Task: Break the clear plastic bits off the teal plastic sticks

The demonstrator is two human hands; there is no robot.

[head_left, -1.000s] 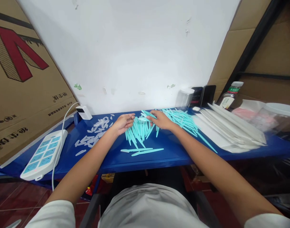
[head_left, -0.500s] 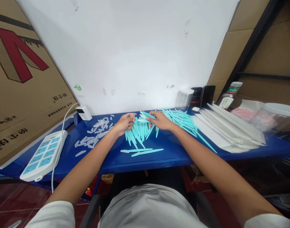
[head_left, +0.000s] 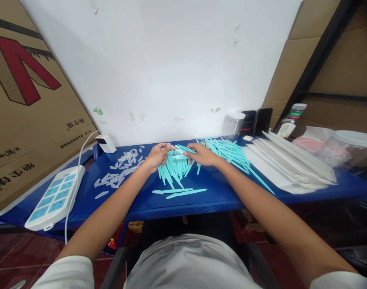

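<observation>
My right hand (head_left: 203, 154) is closed around several slim turquoise sticks (head_left: 183, 150) that look like eyebrow razors. Their ends point left, close to the fingertips of my left hand (head_left: 159, 156). That hand is pinched, apparently on a small clear cap, though the fingers mostly hide it. Under both hands lies a heap of the same turquoise razors (head_left: 173, 170). Two loose razors (head_left: 186, 194) lie nearer the table's front edge, and a second pile (head_left: 231, 154) spreads to the right. Many small clear plastic caps (head_left: 118, 172) are scattered left of my left hand.
A white power strip (head_left: 55, 196) with a cable lies at the left end of the blue table (head_left: 141, 206). Flat white packets (head_left: 291, 162) are stacked at right, near a clear jar (head_left: 234, 124), a bottle (head_left: 291, 120) and a white-lidded tub (head_left: 354, 140). A wall stands behind.
My right hand has shifted slightly left with the razors, bringing their ends nearer my left fingertips. My left hand has stayed almost in place, still pinched.
</observation>
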